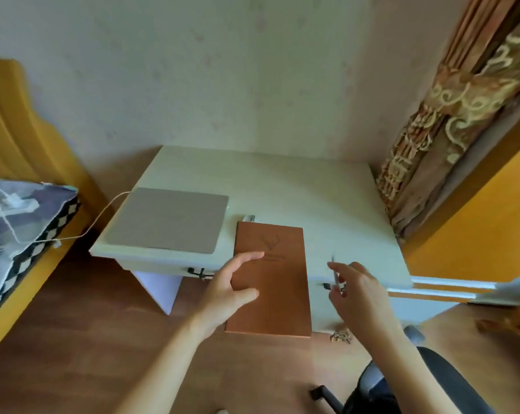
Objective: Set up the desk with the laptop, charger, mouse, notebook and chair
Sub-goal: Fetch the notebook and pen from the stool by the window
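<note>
A brown notebook (275, 282) with a deer-head emblem is held over the desk's front edge by my left hand (231, 282), thumb beneath and fingers on its cover. My right hand (357, 291) pinches a thin pen (334, 274) just right of the notebook. A closed grey laptop (167, 219) lies on the left of the white desk (297, 186). A white charger cable (103, 213) runs from the laptop's left side to the charger (13, 203) on the bed. A small silver object (249, 218), partly hidden, sits behind the notebook. The black chair (402, 386) is at bottom right.
A bed with a patterned pillow (22, 231) and yellow wooden headboard (16, 124) stands left. Brown patterned curtains (449, 121) hang at the desk's right. Desk drawers with dark handles (197, 271) face me. Wooden floor (88, 324) lies below, with a small scrap (340, 336) on it.
</note>
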